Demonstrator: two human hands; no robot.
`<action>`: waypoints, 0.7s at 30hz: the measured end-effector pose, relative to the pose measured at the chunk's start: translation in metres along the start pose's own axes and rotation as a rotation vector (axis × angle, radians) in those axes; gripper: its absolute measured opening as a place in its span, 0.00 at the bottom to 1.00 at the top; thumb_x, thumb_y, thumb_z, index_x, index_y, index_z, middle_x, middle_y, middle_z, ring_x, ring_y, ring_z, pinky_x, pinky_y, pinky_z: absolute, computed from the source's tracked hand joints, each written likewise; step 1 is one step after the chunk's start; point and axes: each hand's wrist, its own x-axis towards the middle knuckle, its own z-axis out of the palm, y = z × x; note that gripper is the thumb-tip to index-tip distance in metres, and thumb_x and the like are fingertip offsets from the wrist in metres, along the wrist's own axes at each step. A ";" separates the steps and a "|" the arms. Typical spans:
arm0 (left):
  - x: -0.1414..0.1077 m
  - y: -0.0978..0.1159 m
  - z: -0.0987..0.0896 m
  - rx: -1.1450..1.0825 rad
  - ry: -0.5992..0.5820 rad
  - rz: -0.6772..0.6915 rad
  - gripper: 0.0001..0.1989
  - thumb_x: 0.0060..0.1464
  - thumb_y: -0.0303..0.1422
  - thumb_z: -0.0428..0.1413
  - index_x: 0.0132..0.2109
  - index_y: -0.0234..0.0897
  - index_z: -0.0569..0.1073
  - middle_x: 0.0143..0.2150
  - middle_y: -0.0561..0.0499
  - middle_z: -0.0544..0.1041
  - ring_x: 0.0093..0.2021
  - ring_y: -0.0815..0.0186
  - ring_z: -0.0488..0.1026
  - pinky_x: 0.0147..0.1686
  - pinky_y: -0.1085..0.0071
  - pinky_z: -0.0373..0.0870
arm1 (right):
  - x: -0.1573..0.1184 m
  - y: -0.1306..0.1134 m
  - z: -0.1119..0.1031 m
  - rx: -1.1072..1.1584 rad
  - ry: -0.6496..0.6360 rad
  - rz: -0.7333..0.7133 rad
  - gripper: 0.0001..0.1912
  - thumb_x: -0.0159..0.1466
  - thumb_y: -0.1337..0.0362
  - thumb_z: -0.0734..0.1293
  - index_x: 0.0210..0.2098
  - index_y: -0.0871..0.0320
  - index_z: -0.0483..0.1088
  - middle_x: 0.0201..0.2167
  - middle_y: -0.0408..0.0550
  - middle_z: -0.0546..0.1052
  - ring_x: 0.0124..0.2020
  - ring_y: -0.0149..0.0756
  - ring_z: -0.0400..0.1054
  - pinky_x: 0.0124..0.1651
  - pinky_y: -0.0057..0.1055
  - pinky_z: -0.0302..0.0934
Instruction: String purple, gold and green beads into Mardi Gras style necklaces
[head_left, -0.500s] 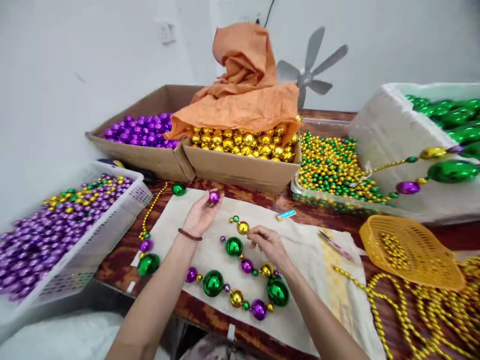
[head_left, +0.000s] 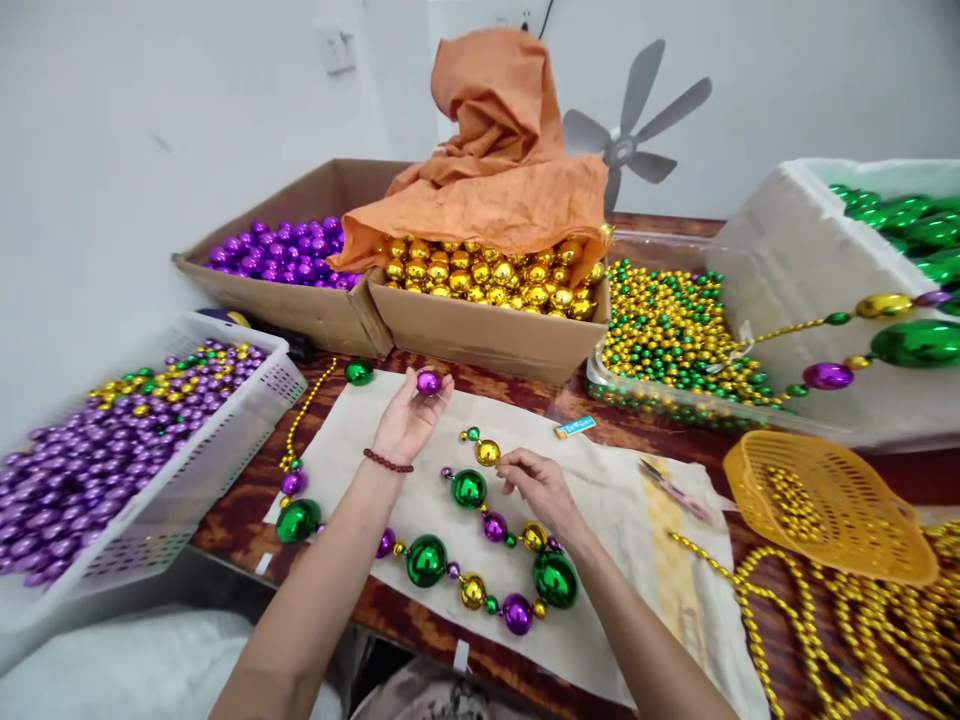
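Note:
In my left hand (head_left: pixel 410 420) a shiny purple ball bead (head_left: pixel 428 382) rests between the thumb and curled fingers. My right hand (head_left: pixel 541 486) is closed in a pinch at the edge of a gold ball bead (head_left: pixel 487 453), which lies on the cloth beside small green and gold beads (head_left: pixel 473 434). Below them, a curved row of green, purple and gold beads includes a large green bead (head_left: pixel 469 488), another green bead (head_left: pixel 426 560) and a purple bead (head_left: pixel 517 613). Part of the row is hidden behind my left forearm.
Cardboard boxes hold purple balls (head_left: pixel 277 250) and gold balls (head_left: pixel 487 275) under an orange cloth (head_left: pixel 495 190). A white basket (head_left: pixel 277 365) stands left, a clear bin (head_left: pixel 600 375) right. Scissors (head_left: pixel 675 490), a yellow basket (head_left: pixel 862 500) and gold bead strands (head_left: pixel 802 620) lie right.
The purple bead has turned slightly in my left hand, which has shifted a little. My right hand stays at the gold bead. The whole view has shifted slightly.

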 end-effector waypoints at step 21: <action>-0.003 -0.010 -0.001 -0.039 -0.052 0.142 0.11 0.67 0.32 0.52 0.38 0.30 0.75 0.34 0.47 0.80 0.39 0.65 0.81 0.45 0.66 0.80 | -0.003 -0.001 0.004 -0.021 0.036 0.003 0.09 0.57 0.57 0.66 0.29 0.56 0.72 0.18 0.40 0.71 0.19 0.30 0.63 0.25 0.27 0.57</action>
